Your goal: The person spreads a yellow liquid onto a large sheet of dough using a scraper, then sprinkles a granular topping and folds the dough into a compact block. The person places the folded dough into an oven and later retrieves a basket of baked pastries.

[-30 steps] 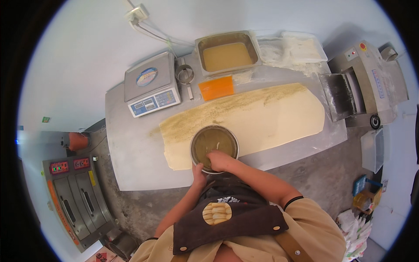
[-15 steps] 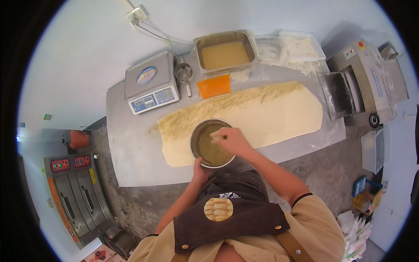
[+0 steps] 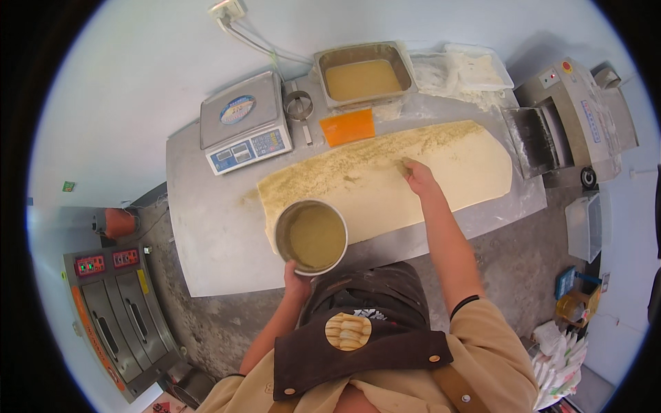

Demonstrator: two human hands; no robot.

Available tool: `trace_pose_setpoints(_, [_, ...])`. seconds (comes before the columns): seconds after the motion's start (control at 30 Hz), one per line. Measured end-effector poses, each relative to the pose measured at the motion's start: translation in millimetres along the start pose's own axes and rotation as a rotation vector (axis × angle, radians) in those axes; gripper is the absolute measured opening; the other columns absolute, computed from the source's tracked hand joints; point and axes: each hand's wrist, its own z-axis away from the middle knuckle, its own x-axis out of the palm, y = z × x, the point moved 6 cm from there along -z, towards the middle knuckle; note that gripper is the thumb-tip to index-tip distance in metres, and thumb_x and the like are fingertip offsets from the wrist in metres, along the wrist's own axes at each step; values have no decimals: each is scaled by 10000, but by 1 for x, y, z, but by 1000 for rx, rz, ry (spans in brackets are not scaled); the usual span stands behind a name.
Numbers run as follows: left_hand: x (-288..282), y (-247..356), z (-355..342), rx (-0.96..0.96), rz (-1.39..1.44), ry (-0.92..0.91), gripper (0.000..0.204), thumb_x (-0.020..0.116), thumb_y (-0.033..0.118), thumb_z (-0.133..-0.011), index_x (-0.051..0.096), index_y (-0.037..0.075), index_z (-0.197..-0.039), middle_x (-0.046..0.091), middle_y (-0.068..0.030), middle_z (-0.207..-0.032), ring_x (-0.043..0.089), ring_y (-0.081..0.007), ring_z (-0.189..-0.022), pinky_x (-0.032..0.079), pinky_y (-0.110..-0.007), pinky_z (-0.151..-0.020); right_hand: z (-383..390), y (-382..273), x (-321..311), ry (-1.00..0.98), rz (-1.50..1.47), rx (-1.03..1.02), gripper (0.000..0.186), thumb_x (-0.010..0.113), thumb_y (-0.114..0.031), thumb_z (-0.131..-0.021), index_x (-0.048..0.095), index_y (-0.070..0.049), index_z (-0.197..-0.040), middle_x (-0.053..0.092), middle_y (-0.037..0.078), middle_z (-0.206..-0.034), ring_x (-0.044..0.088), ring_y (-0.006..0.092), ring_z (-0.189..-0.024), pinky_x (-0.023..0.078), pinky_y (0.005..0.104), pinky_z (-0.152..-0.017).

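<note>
A long, pale sheet of dough lies across the table, with greenish-tan powder scattered mostly along its far side. My left hand grips the near rim of a round metal bowl, tilted over the dough's left near edge. Tan powder of the same kind fills the bottom of the bowl. Over the middle of the dough, my right hand is closed, fingers together round a bit of the powder. How much powder it holds is hidden.
Behind the dough are a digital scale, a ring-shaped sifter, an orange scraper and a deep metal pan of yellowish liquid. A white flour tray sits near a dough sheeter. An oven stands lower left.
My right hand has left the bowl and moved right and away from me, over the dough. The bowl has shifted left and nearer in my left hand. More powder shows mid-dough.
</note>
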Motion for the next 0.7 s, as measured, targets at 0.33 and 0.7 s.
trace_pose_setpoints(0.33, [-31,-4,32,111,62,136,638,481,473,-1029,477,94,-1542,582,-119,-1538,593,-348,-1387,541,-551,-1034,12,-127,-59,378,816,-413,321,644,-13,-961,759,41,-1257,768,144,-1133,766,262,-1006,648,377,-894])
trace_pose_setpoints(0.7, [92,-68,54,172,130,136,743,473,481,-1008,380,96,-1638,501,-153,-1624,548,-421,-1439,515,-670,-1089,-34,-211,-198,674,-162,-666,267,692,-93,-968,782,34,-1185,788,127,-1118,733,197,-1038,586,330,-858])
